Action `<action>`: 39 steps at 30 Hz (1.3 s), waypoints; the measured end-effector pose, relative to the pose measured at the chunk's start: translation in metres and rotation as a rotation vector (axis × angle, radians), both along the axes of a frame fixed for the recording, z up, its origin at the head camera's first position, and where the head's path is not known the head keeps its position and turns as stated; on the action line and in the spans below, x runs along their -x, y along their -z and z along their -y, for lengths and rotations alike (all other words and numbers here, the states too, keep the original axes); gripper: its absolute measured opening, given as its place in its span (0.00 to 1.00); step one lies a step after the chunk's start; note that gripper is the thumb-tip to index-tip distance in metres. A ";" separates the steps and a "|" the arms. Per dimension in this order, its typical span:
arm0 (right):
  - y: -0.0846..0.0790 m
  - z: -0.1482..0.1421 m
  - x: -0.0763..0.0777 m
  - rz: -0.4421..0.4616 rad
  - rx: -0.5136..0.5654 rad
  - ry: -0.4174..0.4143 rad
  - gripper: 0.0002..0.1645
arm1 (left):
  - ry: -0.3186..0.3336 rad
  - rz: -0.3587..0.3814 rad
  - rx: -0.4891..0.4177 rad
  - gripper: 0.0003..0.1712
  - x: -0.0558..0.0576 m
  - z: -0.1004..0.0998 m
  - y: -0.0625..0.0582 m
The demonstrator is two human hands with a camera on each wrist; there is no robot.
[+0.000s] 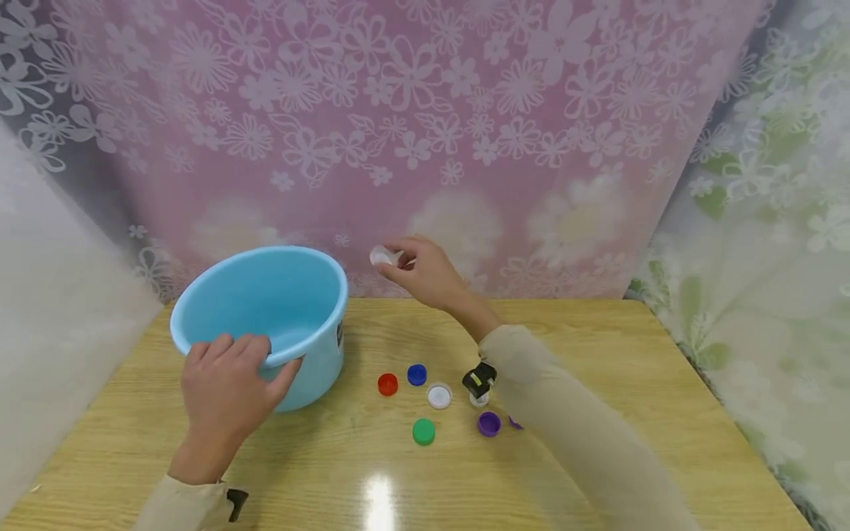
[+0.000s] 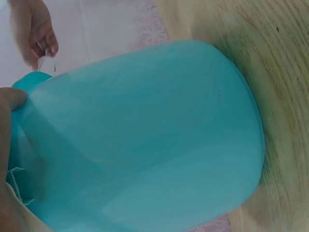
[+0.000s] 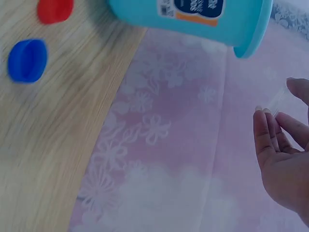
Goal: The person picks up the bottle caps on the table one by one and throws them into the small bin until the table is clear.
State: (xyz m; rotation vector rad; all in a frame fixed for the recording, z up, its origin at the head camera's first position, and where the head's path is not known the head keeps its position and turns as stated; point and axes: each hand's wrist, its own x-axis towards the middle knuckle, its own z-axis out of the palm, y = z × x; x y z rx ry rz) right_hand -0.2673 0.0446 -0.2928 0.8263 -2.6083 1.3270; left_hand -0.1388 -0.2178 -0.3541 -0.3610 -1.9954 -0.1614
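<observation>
My left hand (image 1: 229, 387) grips the near rim of a light blue plastic bucket (image 1: 317, 372), its thumb on the outside wall and its fingers over the edge. The bucket stands tilted toward me, and its wall fills much of the left wrist view. To the right of the bucket and above rim height, my right hand (image 1: 430, 274) pinches a whitish, see-through bottle cap (image 1: 381, 256) between thumb and fingers. That cap shows edge-on in the right wrist view, where the bucket's label (image 3: 198, 7) is also visible.
On the wooden table (image 1: 598, 354) lie bottle caps: red (image 1: 388, 384), blue (image 1: 417, 375), white (image 1: 439, 396), green (image 1: 423, 431) and purple (image 1: 489, 424). Another white cap and a purple piece are partly hidden by my right forearm. A pink flowered curtain (image 1: 412, 147) hangs behind.
</observation>
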 end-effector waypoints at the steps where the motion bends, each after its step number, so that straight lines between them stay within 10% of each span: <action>1: -0.001 0.007 0.000 0.000 0.013 -0.016 0.28 | -0.001 0.003 0.001 0.29 0.000 0.000 0.000; 14: -0.010 0.074 -0.004 -0.066 -0.100 -0.183 0.30 | 0.003 -0.028 0.015 0.29 0.000 0.000 -0.001; 39: -0.002 0.103 -0.002 -0.022 -0.289 -0.109 0.33 | 0.014 -0.024 0.021 0.28 0.001 0.000 -0.001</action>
